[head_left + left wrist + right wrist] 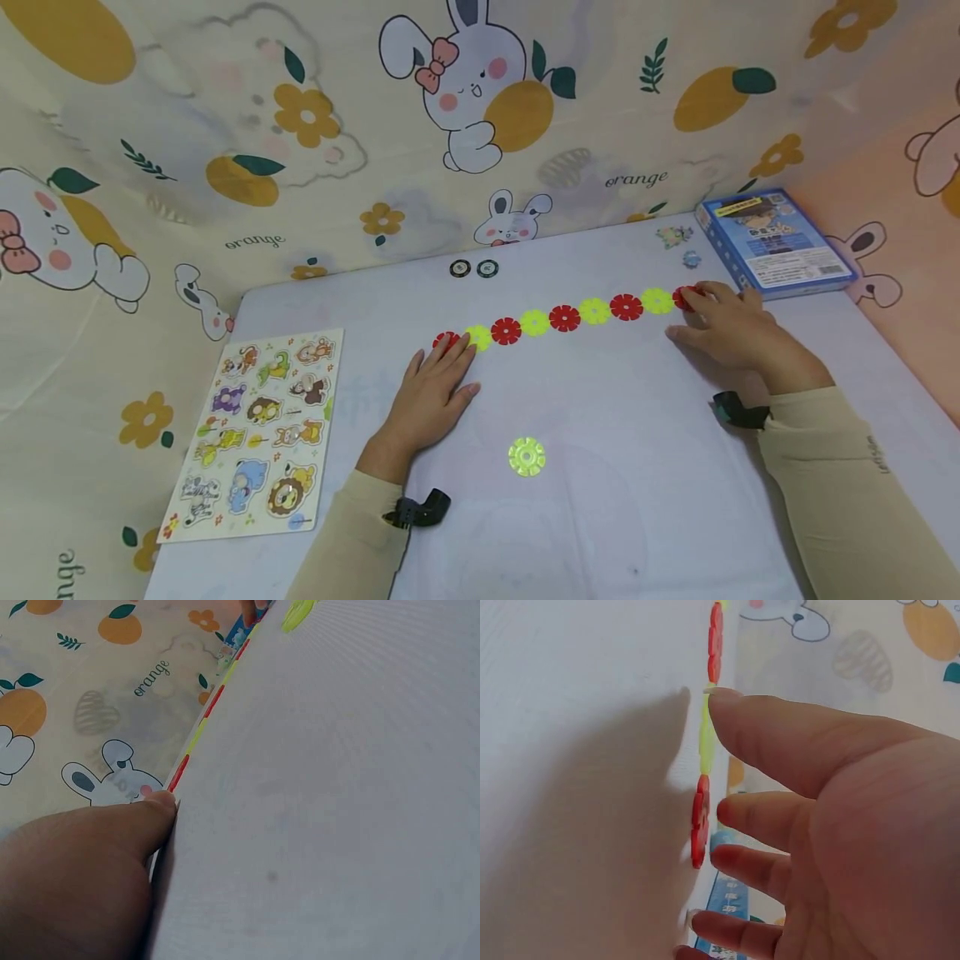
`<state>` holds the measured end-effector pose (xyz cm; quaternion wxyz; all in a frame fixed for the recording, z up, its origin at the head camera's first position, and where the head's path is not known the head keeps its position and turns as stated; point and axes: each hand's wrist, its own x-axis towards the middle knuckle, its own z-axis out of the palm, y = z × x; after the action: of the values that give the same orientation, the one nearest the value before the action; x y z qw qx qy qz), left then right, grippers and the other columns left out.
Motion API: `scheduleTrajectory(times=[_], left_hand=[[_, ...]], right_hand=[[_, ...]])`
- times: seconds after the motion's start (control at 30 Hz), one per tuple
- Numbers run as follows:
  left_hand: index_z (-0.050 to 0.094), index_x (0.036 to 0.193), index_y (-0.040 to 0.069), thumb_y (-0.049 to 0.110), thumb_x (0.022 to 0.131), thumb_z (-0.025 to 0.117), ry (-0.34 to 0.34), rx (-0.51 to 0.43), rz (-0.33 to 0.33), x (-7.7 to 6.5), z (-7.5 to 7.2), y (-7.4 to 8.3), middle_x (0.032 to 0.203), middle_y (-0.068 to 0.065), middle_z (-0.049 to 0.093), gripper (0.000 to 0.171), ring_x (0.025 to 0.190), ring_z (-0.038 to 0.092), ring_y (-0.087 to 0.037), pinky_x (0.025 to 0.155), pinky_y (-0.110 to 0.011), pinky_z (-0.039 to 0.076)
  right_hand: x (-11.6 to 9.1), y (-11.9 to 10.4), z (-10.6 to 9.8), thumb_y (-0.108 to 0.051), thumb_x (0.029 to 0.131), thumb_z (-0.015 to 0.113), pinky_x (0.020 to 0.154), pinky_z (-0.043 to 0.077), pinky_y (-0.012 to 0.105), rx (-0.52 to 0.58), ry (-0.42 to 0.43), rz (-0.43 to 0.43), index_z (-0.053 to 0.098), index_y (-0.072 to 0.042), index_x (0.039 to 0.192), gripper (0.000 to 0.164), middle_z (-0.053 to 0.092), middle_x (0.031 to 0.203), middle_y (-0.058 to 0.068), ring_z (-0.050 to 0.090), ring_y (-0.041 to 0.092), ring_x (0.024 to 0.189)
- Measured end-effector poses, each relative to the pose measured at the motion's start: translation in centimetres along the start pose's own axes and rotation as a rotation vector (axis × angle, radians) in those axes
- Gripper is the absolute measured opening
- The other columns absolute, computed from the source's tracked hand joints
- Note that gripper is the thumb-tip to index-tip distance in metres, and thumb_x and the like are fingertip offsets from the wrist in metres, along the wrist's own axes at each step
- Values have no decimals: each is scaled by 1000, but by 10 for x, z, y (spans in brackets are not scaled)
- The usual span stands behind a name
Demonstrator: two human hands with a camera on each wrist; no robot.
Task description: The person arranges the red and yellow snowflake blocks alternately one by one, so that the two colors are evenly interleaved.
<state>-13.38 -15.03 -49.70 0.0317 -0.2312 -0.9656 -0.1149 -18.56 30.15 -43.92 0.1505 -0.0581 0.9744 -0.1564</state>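
Red and yellow-green notched plastic discs alternate in a slanting row across the white table, each edge to edge with its neighbours. My left hand lies palm down at the row's left end, its straight fingers reaching over the end red disc and touching the yellow-green disc beside it. At the other end, the fingertips of my right hand rest at the last red disc, partly covering it. In the right wrist view that red disc shows in front of spread fingers. A loose yellow-green disc lies nearer me.
An animal picture board lies at the left. A blue box sits at the back right, with two small bluish pieces beside it. Two dark round tokens lie behind the row, near the patterned cloth backdrop.
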Motion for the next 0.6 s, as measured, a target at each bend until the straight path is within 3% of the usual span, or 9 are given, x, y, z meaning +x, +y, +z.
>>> scheduleTrajectory(times=[0.1, 0.2, 0.33, 0.43, 0.6], left_hand=[[29, 152, 26, 54, 96, 41, -2, 2, -1, 0, 0, 0, 157, 7, 19, 63, 144, 9, -20, 111, -55, 9], [29, 152, 26, 54, 96, 39, -3, -2, -1, 0, 1, -1, 157, 7, 19, 63, 144, 9, -20, 111, -56, 9], [30, 151, 25, 54, 96, 41, 4, 0, 1, 0, 0, -1, 157, 6, 20, 64, 144, 10, -21, 111, -56, 9], [31, 151, 25, 54, 95, 43, 8, 1, 3, 0, 0, -1, 157, 5, 21, 64, 144, 11, -22, 111, -56, 9], [31, 151, 25, 54, 95, 43, 9, 1, 5, 0, 1, -1, 157, 6, 21, 64, 144, 10, -21, 111, -55, 9]], right_hand=[[1, -2, -3, -63, 85, 56, 84, 29, 77, 40, 23, -13, 26, -8, 151, 91, 17, 148, 30, 11, 58, 126], [-1, -12, -7, -60, 87, 56, 89, 28, 75, 148, 62, -52, 26, -13, 152, 85, 21, 148, 28, 15, 54, 131], [-5, -40, -5, -53, 90, 59, 92, 39, 63, 389, 88, -189, 31, -25, 151, 73, 34, 147, 15, 39, 38, 125], [-8, -66, 6, -44, 90, 64, 87, 47, 51, 545, 55, -322, 36, -35, 147, 65, 43, 141, 4, 49, 25, 114], [-17, -113, 31, -32, 86, 72, 86, 48, 45, 690, -90, -492, 39, -36, 144, 66, 50, 133, 3, 52, 23, 112]])
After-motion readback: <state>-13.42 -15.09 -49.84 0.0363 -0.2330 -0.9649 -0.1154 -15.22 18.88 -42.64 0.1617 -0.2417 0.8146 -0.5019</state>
